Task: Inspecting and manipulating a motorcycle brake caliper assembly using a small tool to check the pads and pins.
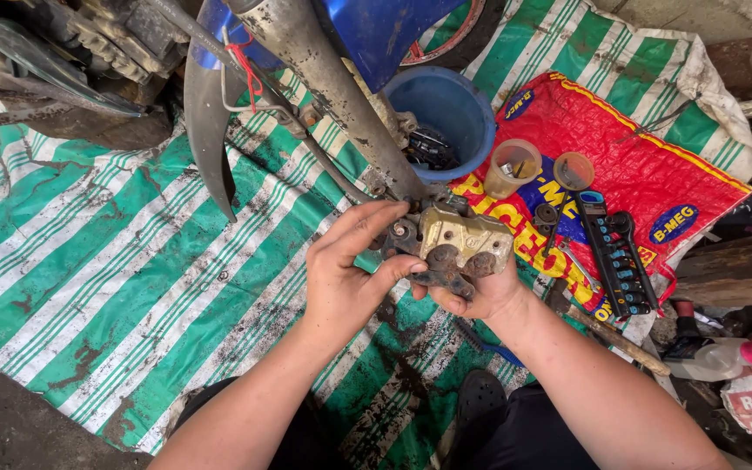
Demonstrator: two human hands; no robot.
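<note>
Caliper long axis crosswise, apparently; left hand, right hand gripping.

Even, soft daylight, faint shadows, sharp centre, slight wide-angle stretch at edges.

Your right hand is mostly hidden under the brake caliper, the fork tube runs off the top edge, and the contents of the blue bucket are too dark for you to tell
</note>
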